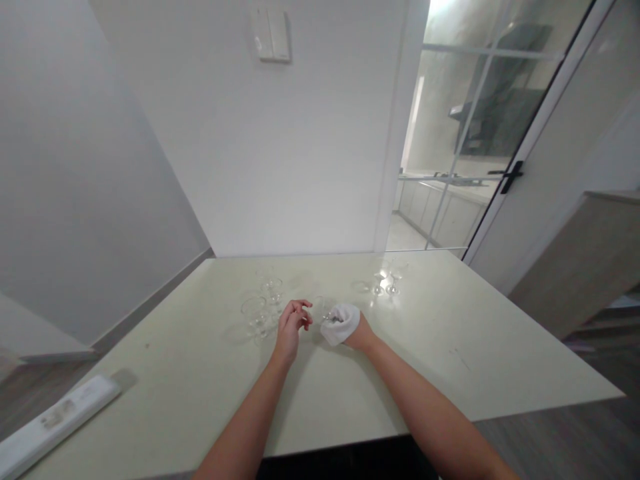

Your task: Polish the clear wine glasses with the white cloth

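Note:
A white cloth [345, 327] is wrapped over the fingers of my right hand [363, 333], which is closed around it. From the cloth's left side a clear glass [321, 307] pokes out, its lower part tucked into the folds; its exact shape is hard to make out. My left hand [294, 325] is just left of that glass, fingers bent and apart, with nothing visible in them. Left of it several clear stemmed glasses stand upright on the table, among them a nearer glass [255, 313] and a farther glass [273, 290].
Two more small stemmed glasses [386, 283] stand at the back right of the pale table [425, 373]. A white power strip [60, 413] lies at the near left corner. Behind the table rises a white wall [300, 153], with a glass-paned door [450, 120] to the right.

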`<move>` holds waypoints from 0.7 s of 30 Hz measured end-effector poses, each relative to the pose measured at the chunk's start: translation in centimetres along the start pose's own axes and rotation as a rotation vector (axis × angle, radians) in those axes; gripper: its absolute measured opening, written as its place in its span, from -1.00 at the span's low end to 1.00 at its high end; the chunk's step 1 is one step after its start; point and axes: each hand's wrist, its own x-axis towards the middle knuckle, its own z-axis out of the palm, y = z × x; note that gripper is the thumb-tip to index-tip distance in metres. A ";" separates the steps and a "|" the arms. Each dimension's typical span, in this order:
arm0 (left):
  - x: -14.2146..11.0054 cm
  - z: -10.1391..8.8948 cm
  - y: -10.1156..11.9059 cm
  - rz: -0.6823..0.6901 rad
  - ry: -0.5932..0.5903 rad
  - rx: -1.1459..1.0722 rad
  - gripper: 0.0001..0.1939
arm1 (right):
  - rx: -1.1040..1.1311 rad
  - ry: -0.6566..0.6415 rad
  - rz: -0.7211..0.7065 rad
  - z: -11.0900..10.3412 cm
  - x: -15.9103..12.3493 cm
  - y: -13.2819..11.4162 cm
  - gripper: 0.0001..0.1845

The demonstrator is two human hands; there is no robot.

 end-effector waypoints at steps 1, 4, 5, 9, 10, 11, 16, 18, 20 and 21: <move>0.0 0.0 0.0 0.004 -0.002 -0.004 -0.87 | -0.014 0.011 -0.003 0.0 0.0 0.0 -0.77; 0.0 0.0 0.1 0.010 -0.005 -0.006 -0.86 | -0.051 0.027 -0.023 0.0 0.0 0.0 -0.80; 0.0 0.0 0.1 0.006 -0.003 0.000 -0.86 | -0.060 0.028 -0.031 0.1 0.0 -0.1 -0.81; 0.0 0.1 0.2 -0.009 0.000 0.008 -0.84 | -0.101 0.025 -0.040 0.1 0.0 -0.1 -0.80; -0.1 0.1 0.3 -0.008 0.000 0.005 -0.83 | -0.108 0.020 -0.034 0.1 0.0 -0.1 -0.80; -0.1 0.2 0.3 -0.009 0.000 0.001 -0.83 | -0.113 0.015 -0.028 0.1 0.0 -0.1 -0.80; 0.0 0.2 0.4 -0.045 0.000 -0.031 -0.85 | -0.117 0.019 -0.023 0.2 -0.1 0.1 -0.82; 0.0 0.2 0.3 -0.061 -0.002 -0.045 -0.86 | -0.103 0.018 -0.029 0.3 0.0 0.3 -0.81; 0.1 0.1 0.1 -0.064 -0.002 -0.051 -0.84 | -0.090 0.008 -0.030 0.4 0.0 0.6 -0.80; 0.1 0.1 0.0 -0.058 -0.004 -0.049 -0.84 | -0.090 0.007 -0.028 0.5 0.0 0.7 -0.80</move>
